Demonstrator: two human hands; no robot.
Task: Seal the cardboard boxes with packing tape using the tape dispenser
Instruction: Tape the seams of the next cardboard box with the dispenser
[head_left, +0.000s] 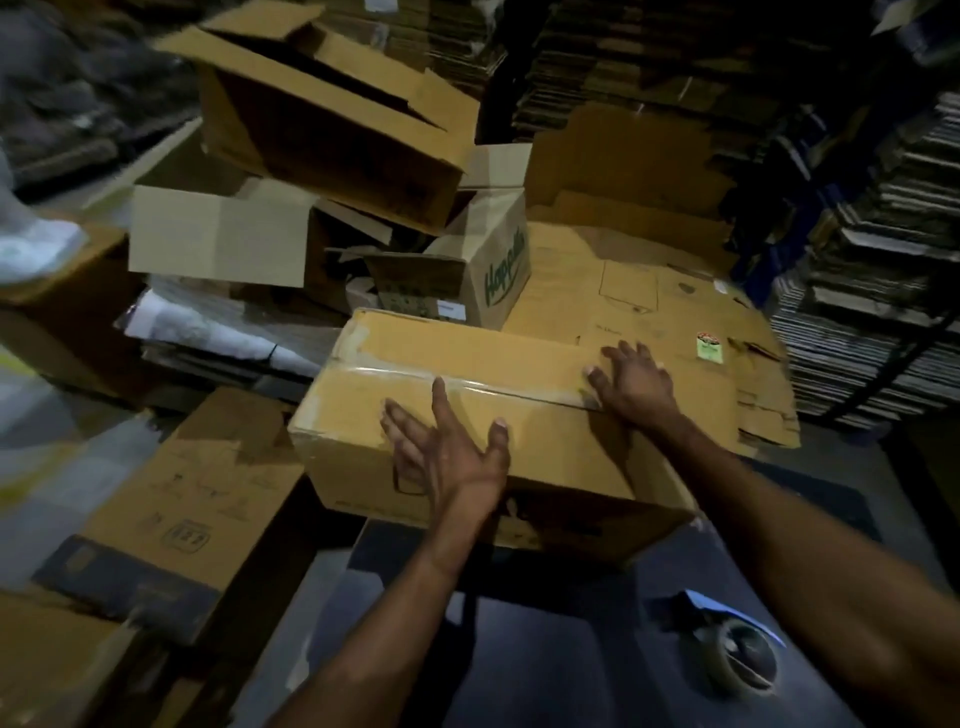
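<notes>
Cardboard box (467, 415), taped along its top seam, lies under both my hands: my left hand (447, 452) rests flat with fingers spread on its near face, my right hand (631, 382) flat on top. Behind my right wrist sits the tape dispenser (737, 657); beyond my fingertips, open boxes (332, 135) are piled.

Tape dispenser (740, 657) before taped box (467, 410)

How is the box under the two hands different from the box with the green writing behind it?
The box under the hands is closed, with shiny tape along its top seam; the green-lettered box stands open, its flaps up. The taped box is plain on the faces in view, while the other bears green script on its side. The left hand and right hand lie flat on the first; nothing touches the second. Both are brown cardboard.
</notes>
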